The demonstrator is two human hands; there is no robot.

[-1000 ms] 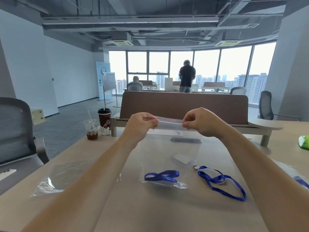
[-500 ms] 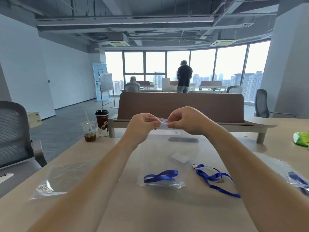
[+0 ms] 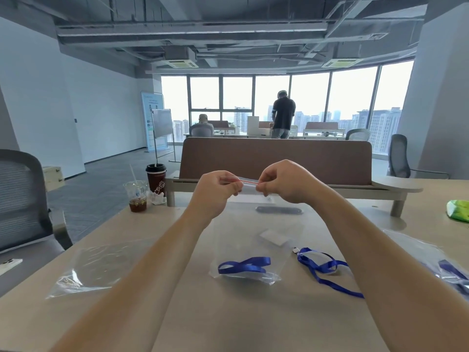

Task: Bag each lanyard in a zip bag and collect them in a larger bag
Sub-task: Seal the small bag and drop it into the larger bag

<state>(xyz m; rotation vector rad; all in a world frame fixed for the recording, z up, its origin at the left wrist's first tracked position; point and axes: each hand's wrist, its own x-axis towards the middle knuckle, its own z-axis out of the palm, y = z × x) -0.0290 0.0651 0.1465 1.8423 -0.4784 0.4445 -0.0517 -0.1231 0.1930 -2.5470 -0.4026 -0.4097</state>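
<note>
A clear zip bag [image 3: 250, 237] hangs upright above the table, with a blue lanyard [image 3: 243, 265] lying in its bottom. My left hand [image 3: 214, 193] pinches the red zip strip at the bag's top left. My right hand [image 3: 281, 182] pinches the same strip close beside it, a short stretch of strip showing between them. A second blue lanyard [image 3: 327, 270] lies loose on the table to the right. A large clear bag [image 3: 99, 266] lies flat at the left. Another clear bag [image 3: 436, 262] with blue lanyards inside lies at the right edge.
On the wooden table [image 3: 228, 321] stand an iced drink cup [image 3: 135, 195] and a dark paper cup [image 3: 156, 180] at the far left, and a green packet [image 3: 458, 210] at the far right. A brown divider [image 3: 276, 158] closes the back. A grey chair [image 3: 22, 199] stands left.
My right hand has slid left along the zip strip toward my left hand, and the gap between them is much narrower. The bag and its lanyard hang as before.
</note>
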